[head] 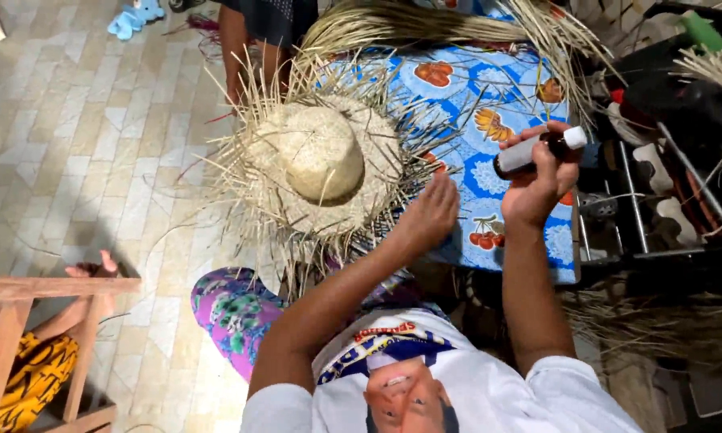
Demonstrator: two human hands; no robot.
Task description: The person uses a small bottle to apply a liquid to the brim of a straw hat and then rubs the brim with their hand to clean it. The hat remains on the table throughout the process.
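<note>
- Right hand (542,178) grips a small dark bottle (531,152), right of the straw hat (322,160).
- Left hand (430,216), open, rests beside the hat's frayed brim, perhaps touching it.
- Loose straw bundle (425,24) lies beyond the hat on the floral cloth (489,96).

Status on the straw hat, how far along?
Done: the straw hat's crown and inner brim look woven. In hand: the right hand has its grip on a small dark bottle, and the left hand rests by the brim. Left: loose straw ends stick out all round the rim.
</note>
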